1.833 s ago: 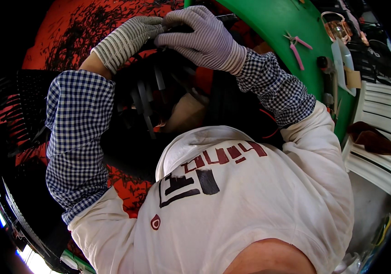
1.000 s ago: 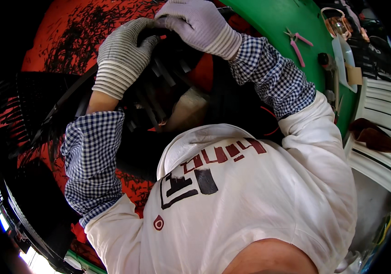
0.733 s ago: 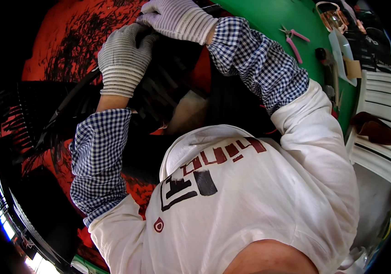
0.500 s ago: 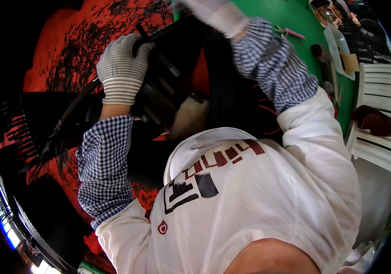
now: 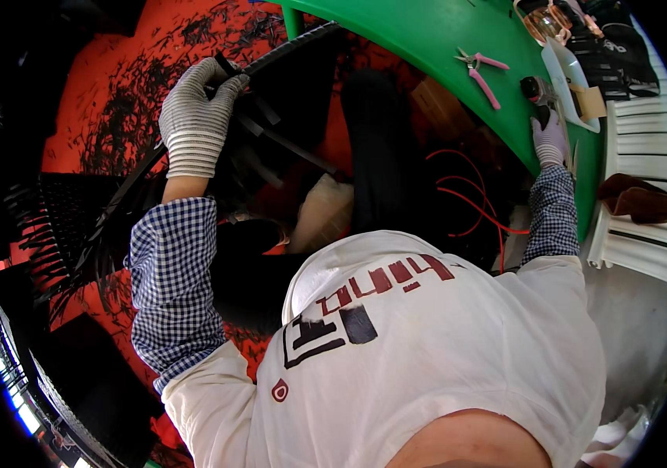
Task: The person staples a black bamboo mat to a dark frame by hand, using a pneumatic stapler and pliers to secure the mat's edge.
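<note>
My left hand (image 5: 197, 117), in a striped grey-white glove, is closed around a black strip (image 5: 226, 65). Its fingers are at the near end of a black frame bar wrapped in strips (image 5: 290, 47). Several loose black strips (image 5: 286, 144) hang below and beside this hand. At the right, my right hand (image 5: 549, 140), in a pale glove, reaches over the green table (image 5: 419, 39). Its fingers are closed on the dark handle of a gun-shaped power tool (image 5: 534, 89), partly hidden by the hand.
Pink-handled snips (image 5: 483, 70) lie open on the table. A white tray (image 5: 571, 74) holding a tan piece stands beside the tool. A red hose (image 5: 481, 199) loops below the table edge. Black scraps (image 5: 123, 117) litter the red floor covering. A cardboard box (image 5: 438, 105) sits under the table.
My right hand has left the black bar's far end and moved right and nearer, onto the tool. My left hand has shifted slightly left, still holding the strip.
</note>
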Action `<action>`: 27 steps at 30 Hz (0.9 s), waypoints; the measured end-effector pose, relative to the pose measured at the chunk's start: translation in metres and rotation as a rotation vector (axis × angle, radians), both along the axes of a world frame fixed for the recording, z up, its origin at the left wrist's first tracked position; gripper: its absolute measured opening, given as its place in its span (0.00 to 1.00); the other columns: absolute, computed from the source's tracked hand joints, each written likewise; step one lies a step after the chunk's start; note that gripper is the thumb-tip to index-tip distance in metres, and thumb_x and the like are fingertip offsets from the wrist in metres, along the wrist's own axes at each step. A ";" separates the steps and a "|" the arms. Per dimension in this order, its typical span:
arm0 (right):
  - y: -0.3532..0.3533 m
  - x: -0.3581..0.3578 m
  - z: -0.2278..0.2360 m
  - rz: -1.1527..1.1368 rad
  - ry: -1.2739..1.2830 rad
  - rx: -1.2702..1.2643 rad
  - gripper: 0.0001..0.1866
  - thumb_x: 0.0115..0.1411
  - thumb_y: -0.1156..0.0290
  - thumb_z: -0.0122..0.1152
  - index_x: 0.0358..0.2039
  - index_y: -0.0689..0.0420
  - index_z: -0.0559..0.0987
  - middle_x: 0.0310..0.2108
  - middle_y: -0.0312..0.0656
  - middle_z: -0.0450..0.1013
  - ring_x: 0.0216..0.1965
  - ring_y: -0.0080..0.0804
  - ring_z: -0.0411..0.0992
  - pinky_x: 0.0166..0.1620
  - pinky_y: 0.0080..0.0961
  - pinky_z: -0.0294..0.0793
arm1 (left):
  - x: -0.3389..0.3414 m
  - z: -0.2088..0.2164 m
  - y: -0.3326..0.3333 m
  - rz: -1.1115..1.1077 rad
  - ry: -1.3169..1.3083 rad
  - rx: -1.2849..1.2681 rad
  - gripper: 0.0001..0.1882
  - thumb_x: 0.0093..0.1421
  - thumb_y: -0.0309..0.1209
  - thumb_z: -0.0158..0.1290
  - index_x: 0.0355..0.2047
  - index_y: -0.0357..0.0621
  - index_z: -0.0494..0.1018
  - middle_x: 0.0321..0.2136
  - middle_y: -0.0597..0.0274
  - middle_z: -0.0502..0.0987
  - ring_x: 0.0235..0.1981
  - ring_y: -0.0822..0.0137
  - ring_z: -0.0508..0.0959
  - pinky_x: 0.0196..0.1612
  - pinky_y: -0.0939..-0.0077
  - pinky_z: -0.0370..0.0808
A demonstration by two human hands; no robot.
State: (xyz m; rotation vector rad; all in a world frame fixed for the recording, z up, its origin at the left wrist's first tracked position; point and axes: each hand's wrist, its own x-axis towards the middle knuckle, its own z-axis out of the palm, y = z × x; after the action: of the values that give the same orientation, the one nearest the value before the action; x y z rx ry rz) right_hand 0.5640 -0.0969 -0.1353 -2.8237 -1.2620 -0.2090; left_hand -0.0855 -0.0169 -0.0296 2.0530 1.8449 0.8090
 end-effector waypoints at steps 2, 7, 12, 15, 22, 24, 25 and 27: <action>0.004 -0.007 0.003 -0.080 -0.032 -0.155 0.38 0.63 0.41 0.51 0.68 0.43 0.56 0.63 0.53 0.63 0.60 0.55 0.66 0.57 0.52 0.70 | -0.001 -0.004 0.004 0.008 -0.168 -0.046 0.12 0.56 0.40 0.65 0.35 0.48 0.81 0.28 0.65 0.82 0.29 0.70 0.80 0.37 0.70 0.78; 0.022 -0.003 0.019 -0.056 0.082 -0.203 0.40 0.63 0.46 0.56 0.70 0.44 0.53 0.60 0.55 0.69 0.58 0.55 0.69 0.59 0.49 0.69 | -0.002 0.001 0.008 0.061 -0.267 -0.074 0.11 0.56 0.39 0.66 0.35 0.48 0.82 0.23 0.67 0.80 0.23 0.73 0.76 0.32 0.74 0.75; 0.009 0.003 0.068 0.161 0.227 0.305 0.39 0.58 0.53 0.66 0.65 0.56 0.65 0.59 0.57 0.70 0.58 0.52 0.71 0.60 0.36 0.69 | 0.000 0.007 0.017 0.012 -0.117 -0.104 0.11 0.56 0.40 0.66 0.34 0.49 0.82 0.21 0.68 0.78 0.21 0.75 0.73 0.28 0.74 0.73; 0.009 -0.072 0.117 0.311 0.196 0.682 0.32 0.57 0.58 0.70 0.54 0.69 0.73 0.44 0.51 0.78 0.44 0.35 0.77 0.49 0.26 0.75 | -0.012 0.006 0.019 0.009 -0.155 -0.144 0.12 0.55 0.42 0.66 0.33 0.50 0.82 0.21 0.68 0.79 0.22 0.75 0.74 0.28 0.74 0.75; 0.009 -0.235 0.146 0.759 0.981 0.795 0.07 0.61 0.72 0.66 0.36 0.60 0.79 0.21 0.35 0.73 0.22 0.22 0.69 0.29 0.22 0.71 | -0.010 -0.004 0.035 -0.025 -0.094 -0.162 0.13 0.56 0.45 0.65 0.33 0.51 0.82 0.23 0.70 0.79 0.24 0.73 0.76 0.33 0.72 0.75; 0.007 -0.294 0.146 1.005 0.625 0.800 0.11 0.61 0.70 0.67 0.42 0.60 0.79 0.30 0.37 0.77 0.27 0.24 0.75 0.34 0.23 0.77 | -0.007 -0.002 0.033 -0.024 -0.082 -0.155 0.13 0.56 0.45 0.65 0.33 0.51 0.82 0.23 0.70 0.79 0.24 0.73 0.76 0.33 0.72 0.75; 0.015 -0.304 0.131 0.994 0.534 0.741 0.13 0.54 0.66 0.73 0.37 0.56 0.80 0.31 0.37 0.78 0.27 0.30 0.77 0.31 0.26 0.78 | -0.009 -0.001 0.034 -0.033 -0.077 -0.155 0.13 0.56 0.45 0.65 0.33 0.51 0.82 0.23 0.70 0.79 0.24 0.73 0.76 0.33 0.72 0.75; 0.020 -0.336 0.115 1.353 0.318 0.715 0.27 0.50 0.65 0.74 0.50 0.53 0.76 0.39 0.47 0.80 0.37 0.43 0.81 0.39 0.33 0.83 | -0.013 -0.002 0.034 -0.012 -0.113 -0.165 0.13 0.55 0.45 0.66 0.33 0.51 0.82 0.22 0.70 0.79 0.25 0.74 0.75 0.34 0.73 0.75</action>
State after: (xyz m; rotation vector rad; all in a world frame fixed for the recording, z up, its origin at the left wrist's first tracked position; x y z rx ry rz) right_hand 0.2279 -0.0765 -0.0206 -1.0117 -2.0658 -0.0905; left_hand -0.0984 0.0171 -0.0311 1.8759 1.7740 0.7276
